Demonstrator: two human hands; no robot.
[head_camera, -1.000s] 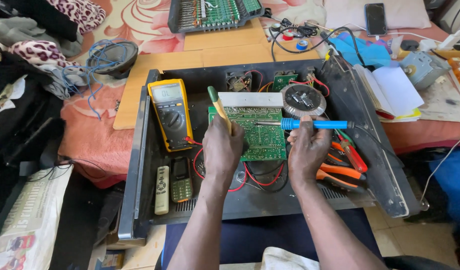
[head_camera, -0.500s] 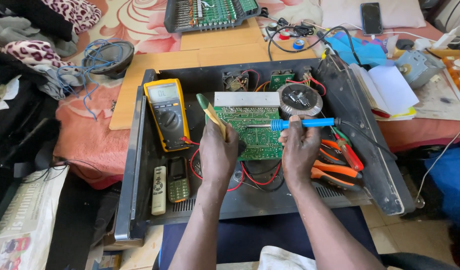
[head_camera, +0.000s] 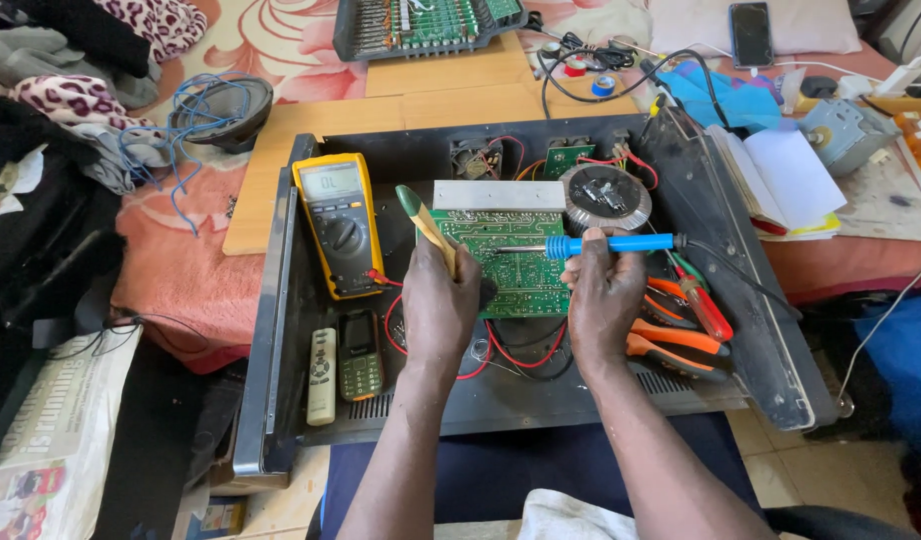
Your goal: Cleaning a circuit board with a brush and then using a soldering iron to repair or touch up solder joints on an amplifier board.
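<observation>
Both hands barely shifted since a second ago: right hand (head_camera: 603, 290) still clamped on the blue soldering iron (head_camera: 609, 243), tip over the green circuit board (head_camera: 511, 262) mid-chassis (head_camera: 281, 300), left hand (head_camera: 441, 300) fingers closed around a green-handled tool (head_camera: 426, 225); soldering seems ongoing.

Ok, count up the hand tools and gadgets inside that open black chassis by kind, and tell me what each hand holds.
Soldering iron: 1, blue-handled, in the right hand
Green-and-yellow-handled tool: 1, in the left hand
Multimeter: 1, yellow
Pliers, orange-handled: 2
Screwdriver, red-handled: 1
Remote control: 1, white
Mobile phone: 1
Total: 8
</observation>
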